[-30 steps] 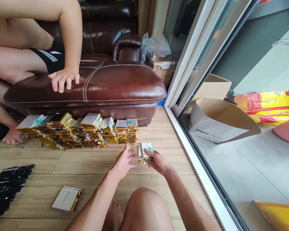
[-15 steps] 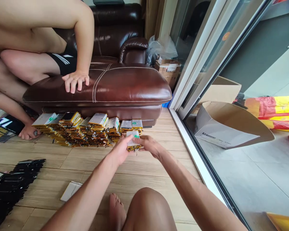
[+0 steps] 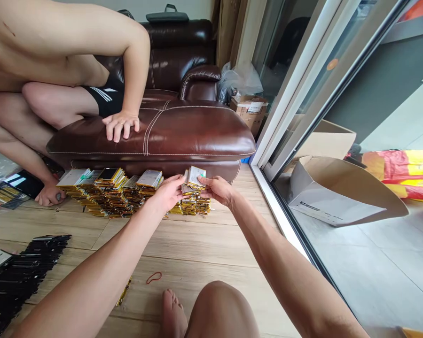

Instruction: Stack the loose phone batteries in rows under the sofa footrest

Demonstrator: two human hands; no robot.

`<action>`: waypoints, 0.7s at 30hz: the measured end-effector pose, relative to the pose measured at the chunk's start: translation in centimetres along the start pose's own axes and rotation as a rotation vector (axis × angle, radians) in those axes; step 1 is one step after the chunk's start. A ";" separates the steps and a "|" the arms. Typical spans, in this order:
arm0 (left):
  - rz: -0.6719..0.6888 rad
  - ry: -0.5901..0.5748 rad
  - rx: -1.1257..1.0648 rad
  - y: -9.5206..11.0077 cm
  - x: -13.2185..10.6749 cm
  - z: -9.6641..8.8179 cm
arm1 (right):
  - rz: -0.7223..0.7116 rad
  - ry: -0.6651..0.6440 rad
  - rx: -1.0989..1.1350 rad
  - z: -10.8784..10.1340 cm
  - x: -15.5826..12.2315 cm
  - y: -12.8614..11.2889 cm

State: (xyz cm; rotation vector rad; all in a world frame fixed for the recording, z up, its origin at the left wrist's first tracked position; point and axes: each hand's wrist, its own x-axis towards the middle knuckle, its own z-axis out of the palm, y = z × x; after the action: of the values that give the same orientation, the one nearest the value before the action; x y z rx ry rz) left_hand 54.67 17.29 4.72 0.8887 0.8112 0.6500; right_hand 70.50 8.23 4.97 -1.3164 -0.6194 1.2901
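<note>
A brown leather sofa [image 3: 151, 141] ran across the far side of the scene, with a white sliding glass door frame [image 3: 292, 89] along the right and a wood-look plank floor [image 3: 197, 244] below. Beyond the glass stood an open cardboard box [image 3: 341, 197] and a yellow and red woven sack [image 3: 402, 173].

A co-worker crouched on the sofa at the left, with one spread hand [image 3: 120, 126] on the seat cushion and the other hand [image 3: 49, 195] down on the floor, just beside the batteries. Overlapping rows of flat battery packs [image 3: 109, 192], with pale labels and gold-coloured edges, lay along the sofa's base. A fanned stack of flat black pieces [image 3: 21, 281] lay well to the near left.

The person's own knee [image 3: 218, 310] and bare foot [image 3: 172, 314] showed at the near edge, with a red rubber band [image 3: 154, 278] and a thin gold strip [image 3: 124, 291] on the floor to their left.

The left hand [image 3: 165, 193] and right hand [image 3: 215, 189] reached forward and gripped a small bundle of battery packs [image 3: 193, 180] between them, pinching it from either side. The bundle was held tilted just above the right end of the rows, close to the sofa.
</note>
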 end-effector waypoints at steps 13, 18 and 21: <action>0.108 0.104 0.201 0.1 -1.0 1.6 | -0.053 0.081 -0.073 -0.1 -0.5 0.9; 0.073 0.058 0.454 1.8 0.3 2.9 | 0.030 0.163 -0.269 1.0 1.4 -0.8; 0.029 0.028 0.604 2.8 1.1 3.4 | 0.079 0.204 -0.362 1.5 3.1 -1.8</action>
State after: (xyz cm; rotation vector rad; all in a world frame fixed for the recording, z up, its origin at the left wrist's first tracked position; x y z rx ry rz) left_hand 57.62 18.11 8.03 1.4414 1.0441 0.4436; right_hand 70.48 11.94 5.97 -1.7611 -0.6826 1.1201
